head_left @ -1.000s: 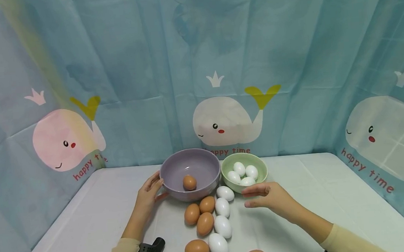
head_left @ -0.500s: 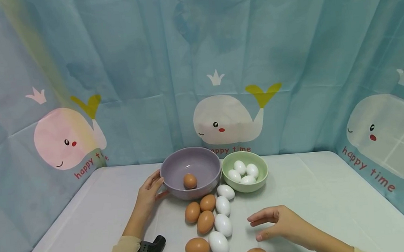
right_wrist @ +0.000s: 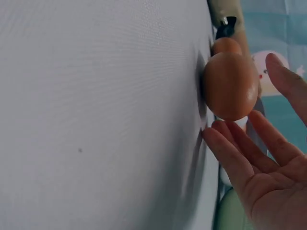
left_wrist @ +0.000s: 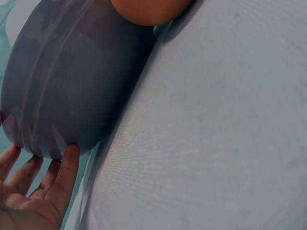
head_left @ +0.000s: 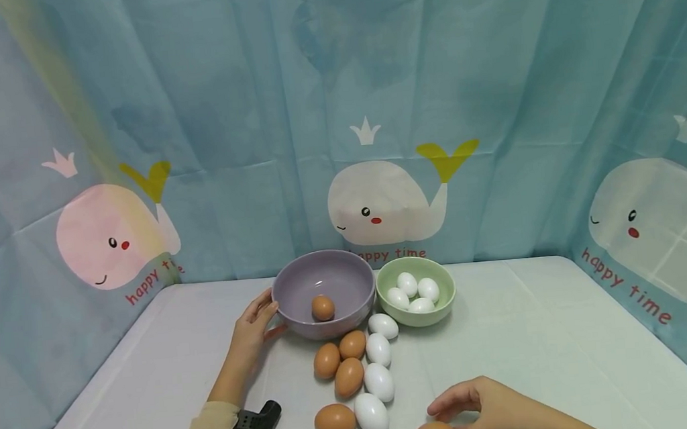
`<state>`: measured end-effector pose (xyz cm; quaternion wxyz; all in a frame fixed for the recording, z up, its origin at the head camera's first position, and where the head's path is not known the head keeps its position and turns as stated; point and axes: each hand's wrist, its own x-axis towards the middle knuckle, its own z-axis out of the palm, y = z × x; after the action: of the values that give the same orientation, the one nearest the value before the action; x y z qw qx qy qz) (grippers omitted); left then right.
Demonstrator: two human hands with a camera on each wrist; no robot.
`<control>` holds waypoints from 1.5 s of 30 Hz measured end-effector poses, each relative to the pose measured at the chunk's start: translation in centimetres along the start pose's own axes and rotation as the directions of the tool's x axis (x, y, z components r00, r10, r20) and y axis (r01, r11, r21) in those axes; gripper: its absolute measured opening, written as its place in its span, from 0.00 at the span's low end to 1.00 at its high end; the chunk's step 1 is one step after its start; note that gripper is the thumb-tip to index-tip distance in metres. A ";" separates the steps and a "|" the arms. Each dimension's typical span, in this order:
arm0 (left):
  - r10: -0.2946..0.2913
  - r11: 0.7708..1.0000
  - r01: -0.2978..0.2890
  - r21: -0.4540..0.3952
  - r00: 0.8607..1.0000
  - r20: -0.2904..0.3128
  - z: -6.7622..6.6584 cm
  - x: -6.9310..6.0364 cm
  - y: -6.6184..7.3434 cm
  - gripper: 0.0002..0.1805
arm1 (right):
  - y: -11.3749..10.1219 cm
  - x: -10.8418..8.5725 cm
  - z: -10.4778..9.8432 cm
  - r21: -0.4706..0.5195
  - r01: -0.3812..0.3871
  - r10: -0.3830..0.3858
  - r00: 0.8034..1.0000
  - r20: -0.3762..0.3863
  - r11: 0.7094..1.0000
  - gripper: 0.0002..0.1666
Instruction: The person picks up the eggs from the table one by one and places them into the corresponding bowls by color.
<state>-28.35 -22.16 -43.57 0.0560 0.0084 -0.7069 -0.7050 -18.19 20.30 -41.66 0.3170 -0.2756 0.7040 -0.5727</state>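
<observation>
Purple bowl (head_left: 296,302): 1 brn egg (head_left: 323,307); grn bowl (head_left: 420,319): 4 wht eggs (head_left: 407,284)

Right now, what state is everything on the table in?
Round, glossy purple bowl: upright, one oval brown egg inside.
Round, pale-green bowl: upright, four oval white eggs inside.
Four loose white eggs: lying in a row.
Four loose brown eggs: lying alongside.
Nearest brown egg: lying apart.
Left grip: touching the purple bowl.
Right grip: spread beside the nearest brown egg.
</observation>
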 end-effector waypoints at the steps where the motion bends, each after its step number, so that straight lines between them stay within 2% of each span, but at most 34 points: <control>1: 0.000 1.000 0.000 0.002 1.000 -0.002 0.0 0.0 0.0 0.31 | 0.1 0.0 0.1 0.004 -0.012 0.011 1.000 0.003 1.000 0.28; 8: -0.008 1.000 0.008 -0.013 1.000 -0.004 -0.1 0.1 -0.1 0.30 | 0.1 -0.1 1.1 0.023 -0.119 0.121 0.990 -0.069 0.993 0.22; 18: -0.003 1.000 0.003 0.011 1.000 0.001 0.1 0.0 0.1 0.30 | -0.1 0.3 1.7 0.012 -0.155 0.155 0.983 -0.096 0.988 0.17; 22: -0.001 1.000 0.001 0.011 1.000 -0.004 0.1 0.1 0.0 0.30 | 0.0 0.5 1.7 0.007 -0.131 0.131 0.986 -0.100 0.991 0.17; 26: -0.001 1.000 0.001 0.000 1.000 0.003 0.1 0.0 -0.1 0.30 | -0.2 0.8 1.5 -0.053 -0.080 0.075 0.992 -0.099 0.995 0.18; 30: 0.003 1.000 -0.003 -0.003 1.000 0.002 0.0 0.0 0.1 0.30 | -1.4 1.7 1.1 -0.095 -0.050 0.036 0.989 -0.141 0.994 0.21; 38: 0.008 1.000 -0.008 -0.012 1.000 0.007 -0.1 0.0 0.2 0.30 | -5.3 4.6 -0.2 -0.180 0.004 -0.052 0.963 -0.263 0.984 0.27; 45: 0.015 1.000 -0.015 -0.008 1.000 0.006 -0.1 0.0 0.0 0.32 | -7.0 7.7 -1.5 -0.194 0.013 -0.080 0.937 -0.341 0.981 0.29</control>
<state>-28.32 -22.29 -43.62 0.0594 0.0009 -0.7045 -0.7072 -24.16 14.06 -35.57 0.1466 -0.2155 0.7933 -0.5502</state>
